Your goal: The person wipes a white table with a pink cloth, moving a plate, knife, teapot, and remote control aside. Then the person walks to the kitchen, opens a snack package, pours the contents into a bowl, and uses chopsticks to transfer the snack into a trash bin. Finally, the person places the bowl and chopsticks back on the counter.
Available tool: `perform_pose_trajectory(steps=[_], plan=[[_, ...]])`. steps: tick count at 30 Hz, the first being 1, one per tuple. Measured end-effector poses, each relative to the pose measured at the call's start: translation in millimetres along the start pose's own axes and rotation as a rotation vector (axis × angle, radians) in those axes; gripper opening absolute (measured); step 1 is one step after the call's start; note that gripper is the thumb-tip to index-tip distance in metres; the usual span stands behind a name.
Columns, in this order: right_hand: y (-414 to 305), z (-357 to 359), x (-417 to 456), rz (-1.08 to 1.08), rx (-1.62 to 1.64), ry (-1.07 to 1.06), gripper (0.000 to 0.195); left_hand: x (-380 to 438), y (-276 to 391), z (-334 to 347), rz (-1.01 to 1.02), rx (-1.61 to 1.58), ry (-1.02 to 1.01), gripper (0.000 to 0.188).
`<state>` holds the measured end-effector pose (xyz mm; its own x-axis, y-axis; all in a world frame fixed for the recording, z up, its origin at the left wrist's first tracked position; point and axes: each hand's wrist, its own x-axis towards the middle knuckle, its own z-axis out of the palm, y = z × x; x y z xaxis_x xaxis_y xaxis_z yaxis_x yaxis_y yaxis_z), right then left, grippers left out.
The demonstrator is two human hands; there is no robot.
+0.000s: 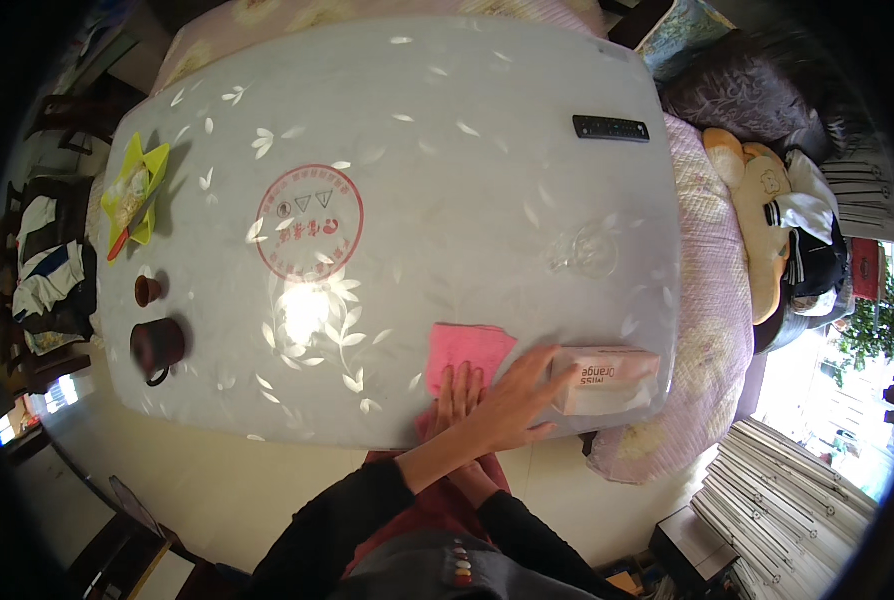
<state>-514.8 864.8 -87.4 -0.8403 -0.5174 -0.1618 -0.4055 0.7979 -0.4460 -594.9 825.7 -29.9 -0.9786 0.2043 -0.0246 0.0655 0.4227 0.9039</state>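
Note:
My forearms cross at the near edge of the leaf-patterned table (447, 187). My left hand (518, 405) reaches over to the right with its fingers spread. Its fingertips are at the left end of a soft tissue pack (616, 382), which bears writing and lies by the table's near right corner. Beneath the left forearm, my right hand (458, 394) lies flat on a folded pink cloth (466, 345), fingers pointing away from me. Part of the right hand and of the cloth is hidden by the left arm.
A clear glass vessel (595, 251) and a black remote control (610, 128) are on the table's right side. Along the left edge are a yellow-green star-shaped dish (147, 225) with a red-handled knife (119, 244), a small brown cup (147, 290) and a dark mug (158, 346).

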Motion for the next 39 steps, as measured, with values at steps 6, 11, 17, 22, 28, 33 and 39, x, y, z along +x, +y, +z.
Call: perform_pose_trajectory(steps=[6, 11, 17, 22, 28, 33, 39], plan=[[-18.9, 2.2, 40.9, -0.155, -0.104, -0.022, 0.065, -63.3, -7.3, -48.8, -0.16, 0.175, 0.213, 0.081], [-25.9, -9.2, 113.7, -0.115, -0.173, 0.086, 0.071, -102.3, -24.2, -46.0, -0.154, -0.238, 0.486, 0.068], [-26.9, -8.6, 240.0, -0.124, -0.195, 0.345, 0.058, -120.0, -16.4, -59.2, -0.295, -0.265, 0.643, 0.061], [24.0, -19.7, 353.4, -0.295, -0.338, 0.253, 0.061, -113.5, -18.6, -36.5, -0.33, -0.304, 0.685, 0.058], [38.2, -86.9, 387.9, -0.525, -0.403, -0.243, 0.068, -84.2, -9.8, -5.0, -0.401, -0.333, 0.767, 0.055], [78.2, -132.1, 408.4, -0.765, -0.455, -0.339, 0.065, -52.4, -3.5, 9.2, -0.425, -0.318, 0.789, 0.052], [157.4, -174.0, 412.8, -0.942, -0.411, -0.219, 0.066, -29.6, -1.7, 24.4, -0.465, -0.292, 0.802, 0.05]])
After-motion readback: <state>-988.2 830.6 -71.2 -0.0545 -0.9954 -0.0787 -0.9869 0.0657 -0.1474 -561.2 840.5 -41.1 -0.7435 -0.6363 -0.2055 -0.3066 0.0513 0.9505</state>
